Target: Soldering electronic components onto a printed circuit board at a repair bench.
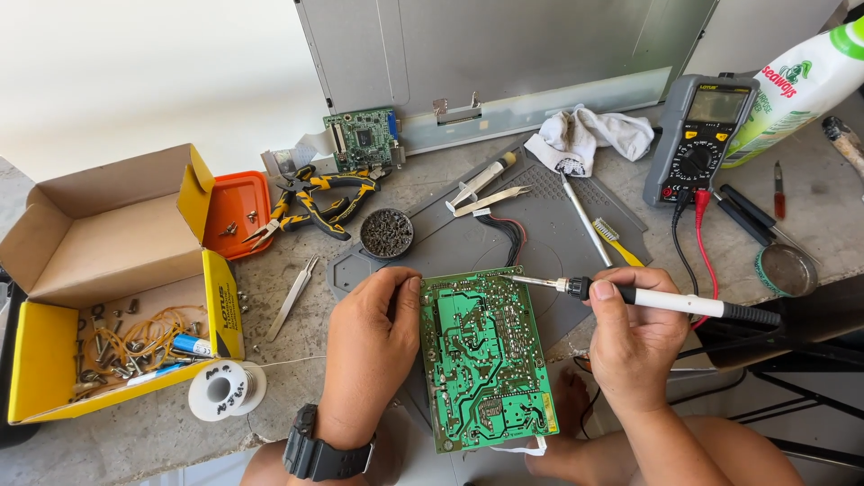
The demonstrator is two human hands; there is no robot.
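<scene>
Two hands engaged. Left hand clamps green circuit board by left edge, near worktop rim. Right hand closed around soldering iron, tip at board's far edge. Board judged light, stiff, fragile; hold edges only.

The scene is lit brightly by daylight, and the pale wall at upper left is nearly washed out. Soft, short shadows are cast beneath the hands. Focus is kept sharp throughout, though edges are slightly bowed by the wide lens.
</scene>
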